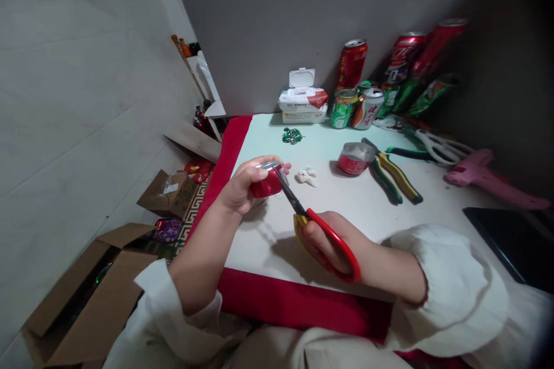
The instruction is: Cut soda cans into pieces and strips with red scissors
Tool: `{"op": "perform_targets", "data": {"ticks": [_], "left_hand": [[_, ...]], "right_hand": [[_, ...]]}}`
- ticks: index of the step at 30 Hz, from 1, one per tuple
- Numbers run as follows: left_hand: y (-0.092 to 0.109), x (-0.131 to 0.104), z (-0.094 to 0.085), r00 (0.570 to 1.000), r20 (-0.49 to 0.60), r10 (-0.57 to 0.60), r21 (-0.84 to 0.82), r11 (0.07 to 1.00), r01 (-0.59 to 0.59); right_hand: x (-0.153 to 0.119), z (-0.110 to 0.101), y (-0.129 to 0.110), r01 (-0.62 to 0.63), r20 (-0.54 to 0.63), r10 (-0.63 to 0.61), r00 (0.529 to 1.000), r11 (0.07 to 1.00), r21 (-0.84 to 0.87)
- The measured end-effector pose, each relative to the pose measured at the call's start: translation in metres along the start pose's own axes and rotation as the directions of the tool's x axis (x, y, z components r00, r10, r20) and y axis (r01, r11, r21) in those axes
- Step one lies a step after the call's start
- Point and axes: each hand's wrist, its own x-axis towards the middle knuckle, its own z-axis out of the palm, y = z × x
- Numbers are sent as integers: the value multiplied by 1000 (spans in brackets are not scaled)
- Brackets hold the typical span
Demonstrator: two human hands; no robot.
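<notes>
My left hand [243,185] is wrapped round a cut red can piece [267,184] with a silvery rim, held above the table. In my right hand [331,237] is a pair of scissors [298,204] with red and yellow handles. The scissor tips meet the can piece at its right upper edge; how far the blades are apart is hard to make out. A crumpled white tissue [306,176] lies just right of the can piece. Farther right stands another cut can piece [355,158], red below and bare metal above.
Green-handled pliers [393,176] lie right of the second can piece, near a pink glue gun [497,179]. Drink cans [352,63] and a wipes pack [303,105] stand along the back wall. Green metal bits [292,136] lie in front. Cardboard boxes [86,294] sit low left.
</notes>
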Motion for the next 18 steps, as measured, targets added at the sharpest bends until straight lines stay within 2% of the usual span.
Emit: {"op": "perform_targets", "data": {"ticks": [6,12,18], "left_hand": [[2,-3,-2,1000,-22,22,24,999,-21],[4,-4,-6,995,38,94,85,992,-97],[5,-4,-10,993,31,112,130,985,-116]], "right_hand": [[0,-4,-10,-16,38,18,999,999,-51],[-1,-7,-13,-10,57,13,998,998,-54],[0,-9,-24,-40,67,46,997,996,-86]]}}
